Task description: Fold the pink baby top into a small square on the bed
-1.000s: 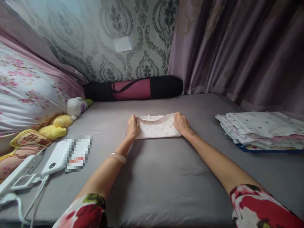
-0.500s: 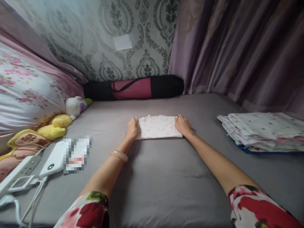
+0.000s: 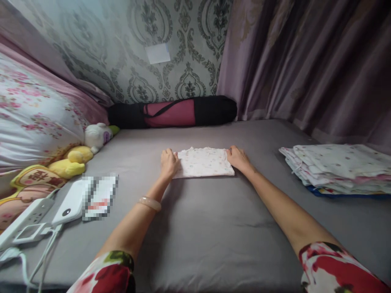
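A small folded white cloth [image 3: 203, 162] with a faint dotted print lies flat on the grey bed sheet [image 3: 214, 228], in the middle. My left hand [image 3: 168, 162] sits at the cloth's left edge with its fingers curled onto that edge. My right hand [image 3: 238, 158] is at the right edge, fingers bent and pressed on the fabric. A pale bangle [image 3: 149, 203] circles my left wrist. Both arms reach forward from flowered red sleeves.
A stack of folded printed cloths [image 3: 339, 167] lies at the right. A black and maroon roll bag [image 3: 174, 112] lies against the wall. Plush toys [image 3: 81, 154], a flowered pillow [image 3: 33, 122], a power strip [image 3: 21, 219] and a white device [image 3: 71, 203] sit at the left. Curtains hang at the right.
The upper layer of the cloth, lifted a second ago, has been folded down flat. Both hands have stayed at the cloth's side edges, shifting slightly.
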Motion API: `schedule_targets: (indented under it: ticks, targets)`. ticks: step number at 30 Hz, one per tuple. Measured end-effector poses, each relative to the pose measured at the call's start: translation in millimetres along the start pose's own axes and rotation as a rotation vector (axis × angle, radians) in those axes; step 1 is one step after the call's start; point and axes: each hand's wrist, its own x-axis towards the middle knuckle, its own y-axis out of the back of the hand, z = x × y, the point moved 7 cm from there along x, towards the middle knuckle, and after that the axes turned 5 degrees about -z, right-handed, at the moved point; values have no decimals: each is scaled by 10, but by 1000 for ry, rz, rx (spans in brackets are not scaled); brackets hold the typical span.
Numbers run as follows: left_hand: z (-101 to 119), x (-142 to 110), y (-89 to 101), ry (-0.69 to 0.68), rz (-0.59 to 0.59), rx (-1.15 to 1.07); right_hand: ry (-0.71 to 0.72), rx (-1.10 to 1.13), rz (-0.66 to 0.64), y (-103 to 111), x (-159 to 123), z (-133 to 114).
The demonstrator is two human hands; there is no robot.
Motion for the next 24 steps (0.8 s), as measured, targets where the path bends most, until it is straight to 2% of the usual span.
schedule_targets:
  ticks: [3,6,8,10,13,18,24]
  targets:
    - [295,-123,12,-253,18,49,163,-82,117,38,-192,-294]
    - [623,-323,-86,-504,-37,57,450,-126,72,-170,-387,-678]
    - [760,-439,-184,-577,-106,84,588,-162,10,-339,-479,-851]
    - [819,-511,-271,-586,-183,121,647,-186,-38,-450,-515,-939]
    - [817,-534,-338,-572,-264,160,661,-203,-84,-486,-499,-992]
    - [754,-450,-371,-580,-275,170,697,-218,-101,-468,-434,-1039]
    - [679,-389,-475,-501,-347,177,677,-192,-129,-605,-337,-976]
